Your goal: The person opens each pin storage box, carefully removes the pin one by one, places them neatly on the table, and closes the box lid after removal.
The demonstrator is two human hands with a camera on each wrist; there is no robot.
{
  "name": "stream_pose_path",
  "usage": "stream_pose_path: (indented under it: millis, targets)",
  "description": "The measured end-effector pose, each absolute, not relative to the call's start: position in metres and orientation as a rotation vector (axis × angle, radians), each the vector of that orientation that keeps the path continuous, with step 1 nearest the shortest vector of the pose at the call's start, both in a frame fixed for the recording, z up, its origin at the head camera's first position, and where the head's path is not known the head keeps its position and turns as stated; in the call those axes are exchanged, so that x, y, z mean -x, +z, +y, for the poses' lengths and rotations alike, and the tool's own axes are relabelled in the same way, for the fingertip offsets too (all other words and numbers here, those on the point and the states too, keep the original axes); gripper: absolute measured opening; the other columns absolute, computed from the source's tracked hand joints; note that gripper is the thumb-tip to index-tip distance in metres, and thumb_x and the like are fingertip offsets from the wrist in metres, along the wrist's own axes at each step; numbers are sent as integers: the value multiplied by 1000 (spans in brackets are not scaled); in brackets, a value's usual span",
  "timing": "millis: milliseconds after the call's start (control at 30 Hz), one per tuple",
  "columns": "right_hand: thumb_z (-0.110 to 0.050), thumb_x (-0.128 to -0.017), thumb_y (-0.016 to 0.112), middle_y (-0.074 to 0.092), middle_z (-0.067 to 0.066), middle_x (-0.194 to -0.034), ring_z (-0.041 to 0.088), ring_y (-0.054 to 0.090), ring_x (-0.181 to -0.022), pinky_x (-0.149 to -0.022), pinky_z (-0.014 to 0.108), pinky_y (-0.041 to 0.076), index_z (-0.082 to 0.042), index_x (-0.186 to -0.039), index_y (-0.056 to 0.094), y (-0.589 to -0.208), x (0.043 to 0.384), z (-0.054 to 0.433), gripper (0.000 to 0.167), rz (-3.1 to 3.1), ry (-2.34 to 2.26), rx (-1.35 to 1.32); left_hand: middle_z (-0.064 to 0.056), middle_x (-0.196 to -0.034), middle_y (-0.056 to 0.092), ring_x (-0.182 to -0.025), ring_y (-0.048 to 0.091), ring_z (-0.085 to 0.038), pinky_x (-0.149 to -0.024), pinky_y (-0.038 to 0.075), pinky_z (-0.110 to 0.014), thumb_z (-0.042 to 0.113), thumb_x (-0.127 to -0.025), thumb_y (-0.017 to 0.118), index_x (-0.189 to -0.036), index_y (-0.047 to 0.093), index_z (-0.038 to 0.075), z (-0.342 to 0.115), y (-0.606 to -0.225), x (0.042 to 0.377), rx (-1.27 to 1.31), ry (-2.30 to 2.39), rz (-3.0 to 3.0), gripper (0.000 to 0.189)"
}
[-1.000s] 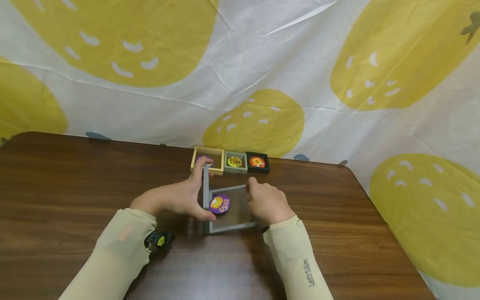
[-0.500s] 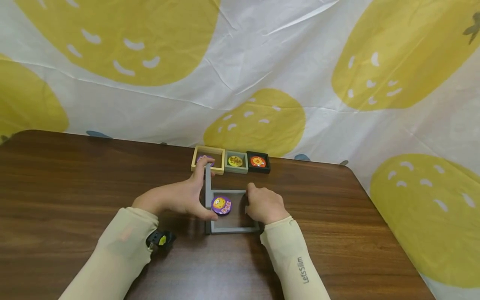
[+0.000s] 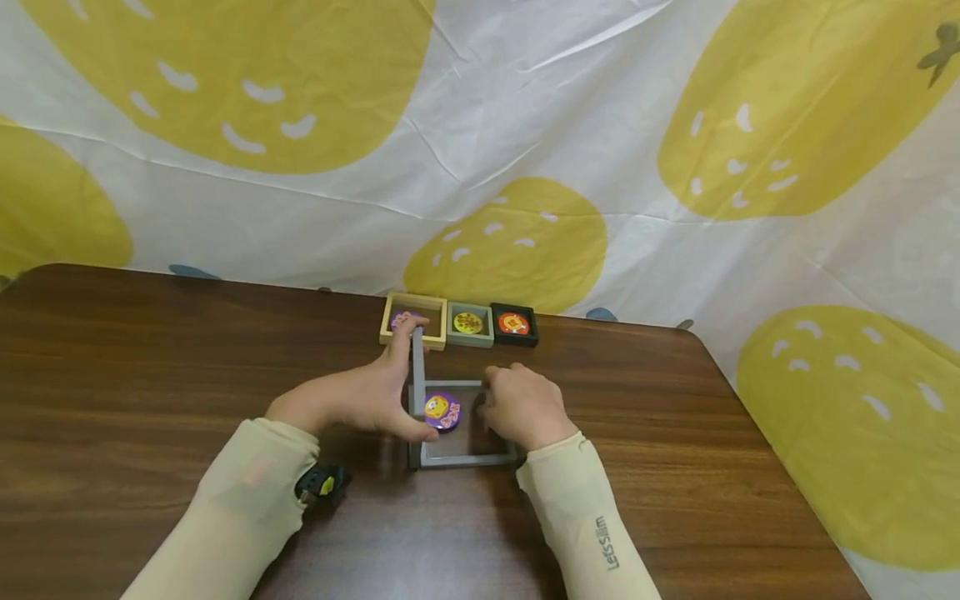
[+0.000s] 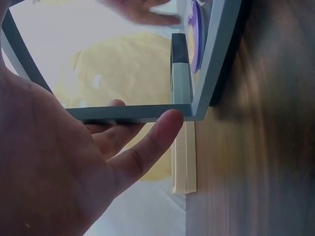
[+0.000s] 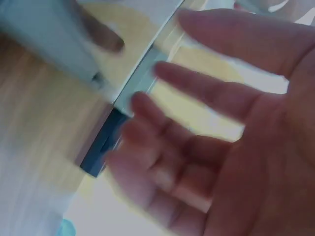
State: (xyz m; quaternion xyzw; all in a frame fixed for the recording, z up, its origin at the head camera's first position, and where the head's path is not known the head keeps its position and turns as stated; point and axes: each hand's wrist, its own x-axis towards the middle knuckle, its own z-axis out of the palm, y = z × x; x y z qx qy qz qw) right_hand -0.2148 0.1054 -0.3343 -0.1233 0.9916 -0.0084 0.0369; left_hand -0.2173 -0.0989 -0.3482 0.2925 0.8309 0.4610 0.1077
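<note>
A hinged grey display frame with clear film stands opened on the table. One half is upright and the other lies flat on the right. My left hand holds the upright half by its edge bar, thumb on one side and fingers on the other. A round purple badge with a yellow cartoon figure lies on the flat half's film, near the hinge. Above the right part of that half hovers my right hand, fingers loosely bent with nothing in them; the right wrist view is blurred.
At the table's back edge, side by side, stand a cream frame with a purple badge partly behind my left fingers, a grey-green frame with a yellow badge, and a black frame with an orange badge. A patterned curtain hangs behind.
The flat half of the grey frame has come down from a slight tilt. My right hand has let go of its right edge and moved a little left. The left hand keeps its grip.
</note>
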Motion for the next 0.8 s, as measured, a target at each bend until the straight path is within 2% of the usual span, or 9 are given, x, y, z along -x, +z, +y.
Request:
stream_pose_path:
  millis: [100,200,333,500,667,800]
  targets:
    - [-40,-82,70,63,8,-107,24,64,-89,-67,44,53,-19,-123,61,-336,210,95,46,3043,-29,540,-37,-139,19,-136,24,-49,-110,26,-59,25,-64,83,-141,-6,6,-98,-347,217,-863,1344,2466,119]
    - [-46,-81,70,60,7,-104,22,62,-86,-66,41,52,-21,-127,59,-342,207,85,53,3008,-26,678,-37,-139,19,-135,25,-49,-109,27,-60,25,-64,84,-141,-6,7,-98,-346,216,-850,1338,2464,120]
    - [-45,-79,72,59,5,-99,21,61,-84,-64,38,51,-26,-122,62,-348,205,79,49,3011,-4,718,-36,-138,23,-132,29,-48,-108,29,-59,25,-63,84,-141,-6,8,-98,-346,215,-840,1348,2460,120]
    - [-42,-76,76,60,4,-98,22,61,-85,-63,38,51,-25,-116,65,-350,204,77,44,3029,-44,698,-35,-139,22,-134,28,-48,-110,28,-58,26,-63,84,-142,-6,9,-98,-347,216,-817,1341,2465,120]
    - [-41,-77,74,60,5,-99,21,60,-85,-65,37,50,-22,-119,63,-349,204,78,47,3016,-58,685,-34,-142,20,-137,25,-47,-111,26,-58,26,-65,84,-142,-6,11,-98,-347,216,-788,1313,2469,120]
    - [-42,-79,72,59,3,-96,20,59,-83,-63,36,49,-22,-117,64,-350,204,79,43,3020,-52,677,-34,-142,21,-135,26,-48,-110,27,-59,26,-65,83,-142,-7,11,-98,-347,216,-795,1319,2459,121]
